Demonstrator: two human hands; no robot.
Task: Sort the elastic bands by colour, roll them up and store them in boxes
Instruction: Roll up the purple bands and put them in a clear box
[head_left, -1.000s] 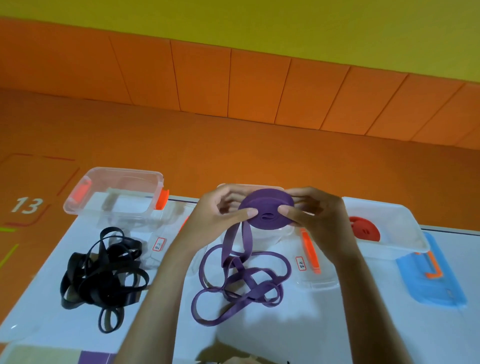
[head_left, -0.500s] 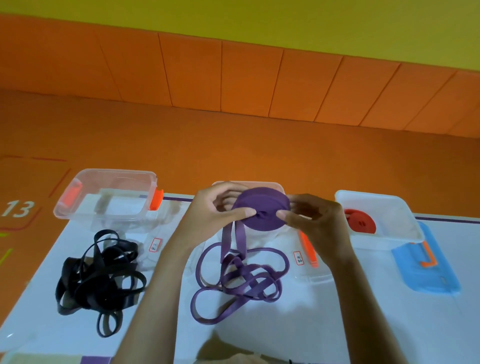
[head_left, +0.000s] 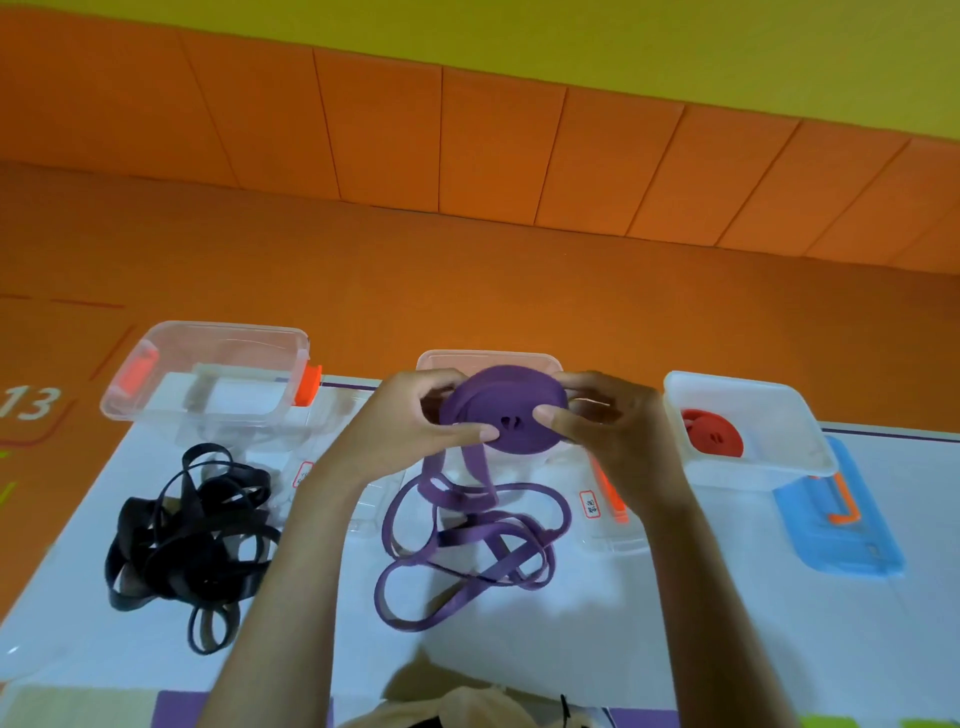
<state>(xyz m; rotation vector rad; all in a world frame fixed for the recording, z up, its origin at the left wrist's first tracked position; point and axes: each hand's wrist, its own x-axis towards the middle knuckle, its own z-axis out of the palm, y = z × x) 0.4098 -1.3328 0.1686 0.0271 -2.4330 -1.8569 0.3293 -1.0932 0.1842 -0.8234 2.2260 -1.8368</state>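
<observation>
A purple roll of elastic band (head_left: 511, 408) is held above the white table, in front of the middle clear box (head_left: 485, 358). My left hand (head_left: 402, 426) grips its left side with the thumb near the centre. My right hand (head_left: 610, 423) grips its right side. The unrolled purple band (head_left: 467, 540) hangs from the roll and lies in loose loops on the table. A tangle of black bands (head_left: 189, 535) lies to the left. A red roll (head_left: 711, 434) sits inside the right clear box (head_left: 753, 400).
An empty clear box with orange clips (head_left: 208, 374) stands at the back left. A blue lid with an orange clip (head_left: 836, 519) lies at the right. Clear lids with labels (head_left: 589, 504) rest under the middle area. The white table (head_left: 623, 623) ends at an orange floor.
The roll has turned a little between both hands and more of the band is wound on. The loose loops on the table have shifted slightly.
</observation>
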